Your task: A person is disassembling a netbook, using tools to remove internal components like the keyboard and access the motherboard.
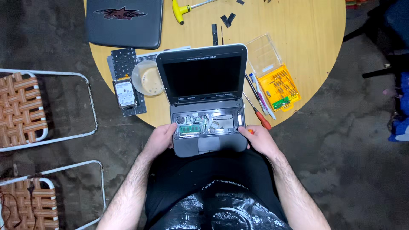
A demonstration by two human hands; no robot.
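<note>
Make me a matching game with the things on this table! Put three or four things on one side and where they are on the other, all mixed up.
Things:
1. hard drive
2. yellow bit case
3. yellow-handled tool
4. laptop

Places:
A. right of the laptop
B. held at both sides by the left hand and right hand
C. left of the laptop, on the removed keyboard
D. far edge of the table

Pairs: 1-C, 2-A, 3-D, 4-B
</note>
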